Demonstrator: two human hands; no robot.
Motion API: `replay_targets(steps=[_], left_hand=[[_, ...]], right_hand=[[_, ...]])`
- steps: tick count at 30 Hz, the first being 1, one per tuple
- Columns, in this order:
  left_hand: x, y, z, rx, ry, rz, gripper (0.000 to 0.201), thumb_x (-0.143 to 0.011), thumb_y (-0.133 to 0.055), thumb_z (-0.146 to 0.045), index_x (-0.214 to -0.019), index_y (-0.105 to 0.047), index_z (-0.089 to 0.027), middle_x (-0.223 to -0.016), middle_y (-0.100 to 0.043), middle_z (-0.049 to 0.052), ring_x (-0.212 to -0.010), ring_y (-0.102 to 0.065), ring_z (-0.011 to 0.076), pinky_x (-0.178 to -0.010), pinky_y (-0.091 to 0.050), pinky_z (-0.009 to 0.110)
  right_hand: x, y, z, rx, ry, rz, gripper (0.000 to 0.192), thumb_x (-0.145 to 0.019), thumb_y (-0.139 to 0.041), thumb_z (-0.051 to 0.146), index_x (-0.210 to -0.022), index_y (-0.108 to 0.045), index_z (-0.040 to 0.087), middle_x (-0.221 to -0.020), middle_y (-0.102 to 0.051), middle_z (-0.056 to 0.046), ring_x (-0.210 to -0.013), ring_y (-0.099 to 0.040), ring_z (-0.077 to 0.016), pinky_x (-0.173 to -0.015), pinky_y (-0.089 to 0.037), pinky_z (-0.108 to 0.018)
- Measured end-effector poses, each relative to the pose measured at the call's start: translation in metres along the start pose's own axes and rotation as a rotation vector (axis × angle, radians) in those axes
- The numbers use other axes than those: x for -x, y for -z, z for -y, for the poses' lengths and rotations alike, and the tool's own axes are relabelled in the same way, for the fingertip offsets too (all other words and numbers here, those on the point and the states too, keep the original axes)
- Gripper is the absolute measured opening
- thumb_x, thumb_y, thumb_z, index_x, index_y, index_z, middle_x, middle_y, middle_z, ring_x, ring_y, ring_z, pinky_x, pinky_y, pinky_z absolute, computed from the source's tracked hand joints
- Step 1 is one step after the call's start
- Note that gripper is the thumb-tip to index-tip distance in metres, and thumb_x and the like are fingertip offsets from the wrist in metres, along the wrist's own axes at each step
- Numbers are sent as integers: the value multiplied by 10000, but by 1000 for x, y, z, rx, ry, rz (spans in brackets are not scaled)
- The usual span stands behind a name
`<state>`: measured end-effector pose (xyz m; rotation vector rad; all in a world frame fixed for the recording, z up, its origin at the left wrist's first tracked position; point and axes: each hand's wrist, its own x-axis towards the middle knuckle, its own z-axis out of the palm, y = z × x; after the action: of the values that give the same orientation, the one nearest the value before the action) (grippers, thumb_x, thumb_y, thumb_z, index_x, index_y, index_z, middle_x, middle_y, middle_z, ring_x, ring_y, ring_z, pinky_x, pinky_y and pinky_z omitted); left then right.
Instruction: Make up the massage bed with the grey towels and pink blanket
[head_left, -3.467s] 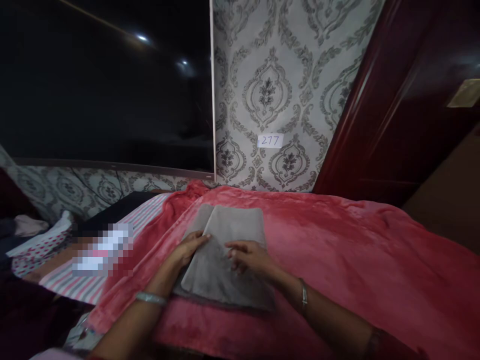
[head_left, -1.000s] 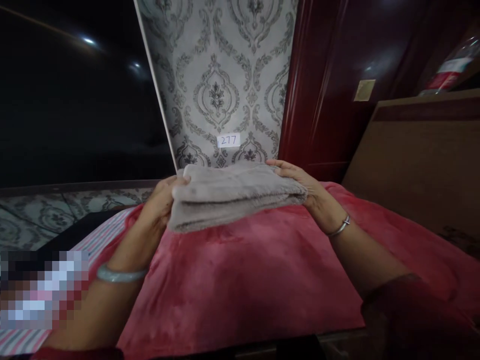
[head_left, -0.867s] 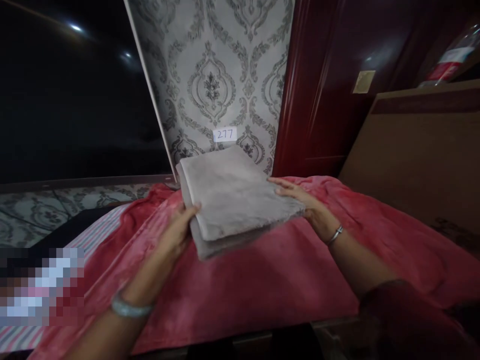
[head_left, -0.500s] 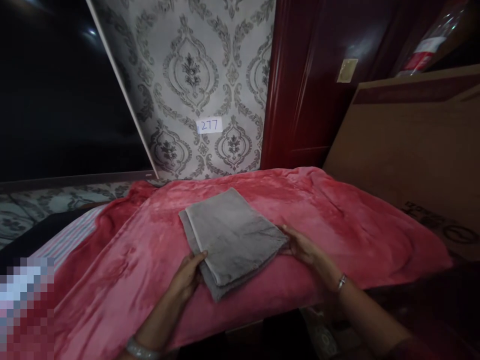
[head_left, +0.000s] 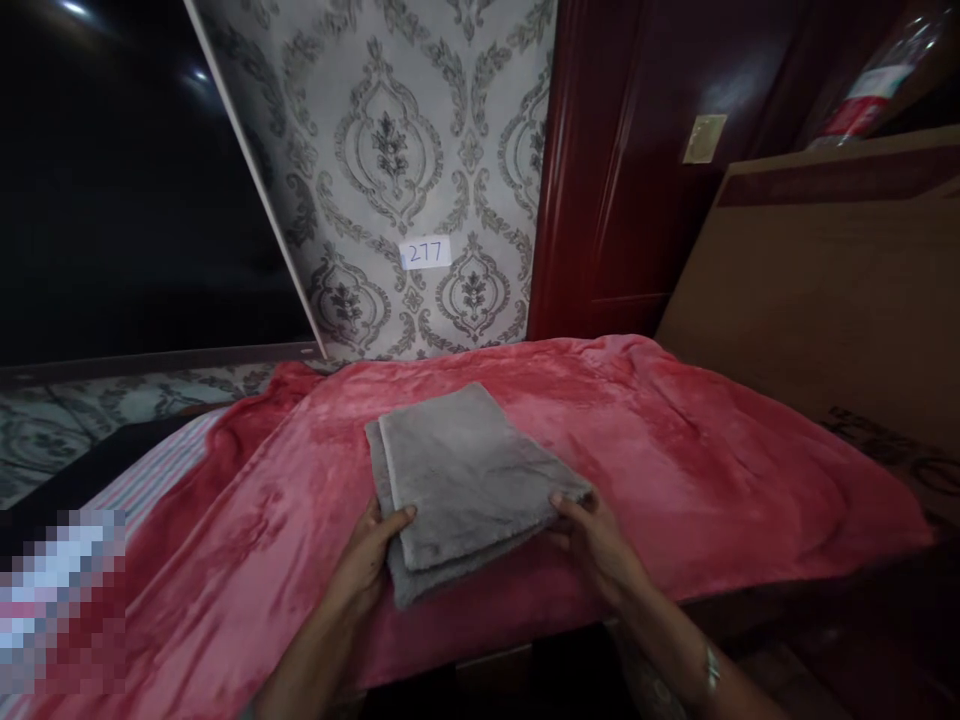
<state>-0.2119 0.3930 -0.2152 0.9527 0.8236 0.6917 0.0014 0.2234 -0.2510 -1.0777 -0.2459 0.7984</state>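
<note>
A folded grey towel (head_left: pixel 472 465) with a soft, fuzzy surface lies over a pink-red plush blanket (head_left: pixel 300 520). Its layers are slightly offset along the left and front edges. My left hand (head_left: pixel 371 550) grips the left edge near the front corner, thumb on top and fingers hidden underneath. At the right front corner, my right hand (head_left: pixel 592 535) pinches the towel with its thumb on top and the fingers below. The front edge between both hands looks slightly lifted.
Behind the blanket stands a patterned wall with a paper label (head_left: pixel 425 252) reading 277. A dark screen (head_left: pixel 142 200) is at the left, a large cardboard box (head_left: pixel 832 270) at the right. A plastic bottle (head_left: pixel 862 105) rests on top of the box. Striped cloth (head_left: pixel 161 460) shows at the left.
My right hand has shifted its hold, so its thumb now lies on top of the towel's right corner. The towel has turned slightly. The view has moved a little.
</note>
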Motion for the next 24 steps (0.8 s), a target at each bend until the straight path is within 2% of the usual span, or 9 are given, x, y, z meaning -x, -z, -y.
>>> replay_targets(steps=[3, 5, 9, 11, 13, 16, 21, 24], left_hand=[[7, 20, 3, -16, 72, -24, 828, -501, -926, -283, -1248, -587, -170, -1110, -754, 144, -1059, -715, 346, -903, -598, 429], [7, 30, 9, -15, 104, -23, 820, -498, -936, -284, -1232, -588, -172, -1134, -747, 152, -1068, -712, 341, -919, -592, 431], [-5, 38, 12, -17, 87, 8, 789, -503, -947, -306, -1200, -605, -165, -1140, -741, 158, -1081, -704, 336, -951, -573, 430], [-19, 39, 6, -21, 27, -28, 777, -511, -940, -299, -1200, -601, -172, -1107, -747, 143, -1048, -713, 325, -937, -572, 431], [-36, 39, -3, -35, -50, -111, 799, -511, -931, -284, -1218, -570, -189, -1052, -753, 114, -973, -727, 301, -890, -577, 428], [-64, 39, -20, -141, -147, -203, 765, -512, -911, -296, -1188, -567, -197, -974, -744, 73, -880, -721, 258, -807, -572, 385], [-100, 33, -50, -294, -266, -202, 595, -515, -882, -358, -1042, -659, -196, -835, -714, 17, -823, -688, 218, -710, -526, 296], [-121, 28, -61, -370, -287, -198, 501, -530, -864, -400, -939, -691, -166, -693, -672, 3, -687, -650, 205, -613, -486, 280]], right_hand=[[18, 20, -3, 66, -149, 75, 686, -650, -873, 450, -1208, -523, 256, -1199, -684, -80, -931, -721, -262, -777, -603, -422], [18, 33, 0, 147, -205, 113, 697, -662, -861, 495, -1216, -518, 247, -1157, -697, -87, -866, -732, -261, -741, -605, -417], [-11, 45, 18, 436, -158, 112, 767, -661, -803, 578, -1281, -511, 234, -950, -719, -49, -712, -701, -240, -582, -569, -366], [-34, 44, 25, 555, -97, 114, 729, -679, -758, 589, -1266, -534, 220, -836, -701, -20, -676, -667, -211, -560, -530, -321], [-59, 38, 28, 633, -67, 154, 678, -721, -701, 586, -1264, -546, 210, -755, -672, 3, -645, -637, -183, -557, -491, -287], [-96, 23, 26, 691, -66, 194, 704, -749, -651, 561, -1330, -511, 189, -701, -629, 26, -580, -590, -151, -532, -442, -257], [-149, -16, 17, 727, -29, 190, 657, -790, -598, 557, -1322, -542, 174, -763, -638, 3, -587, -572, -129, -539, -430, -230], [-169, -36, 12, 751, -4, 190, 669, -802, -606, 540, -1354, -535, 169, -862, -683, -39, -661, -618, -150, -568, -456, -236]])
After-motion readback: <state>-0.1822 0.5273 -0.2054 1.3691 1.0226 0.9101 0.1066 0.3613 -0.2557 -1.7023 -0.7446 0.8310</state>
